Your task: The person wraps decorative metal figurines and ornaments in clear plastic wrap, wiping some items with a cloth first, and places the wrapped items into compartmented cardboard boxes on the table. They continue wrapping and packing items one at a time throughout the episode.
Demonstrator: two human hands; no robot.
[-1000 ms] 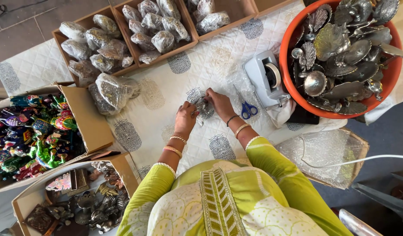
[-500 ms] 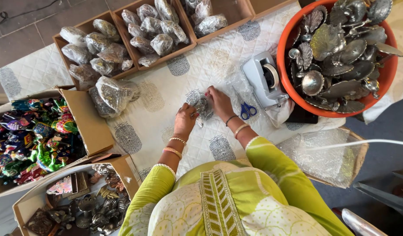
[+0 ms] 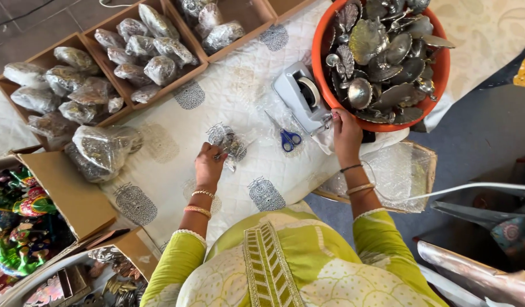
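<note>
White quilted cloth [image 3: 228, 96], left hand [image 3: 209, 165] gripping wrapped bundle [image 3: 228, 142], right hand [image 3: 346, 133] pinching at tape dispenser [image 3: 302, 94].

Soft, even daylight fills the sharp, bright view, casting only faint shadows on the white quilted cloth [image 3: 240, 96], with small glints on the metal pieces in the orange tub [image 3: 439, 68], while the frame's edges bend with wide-angle distortion.
</note>
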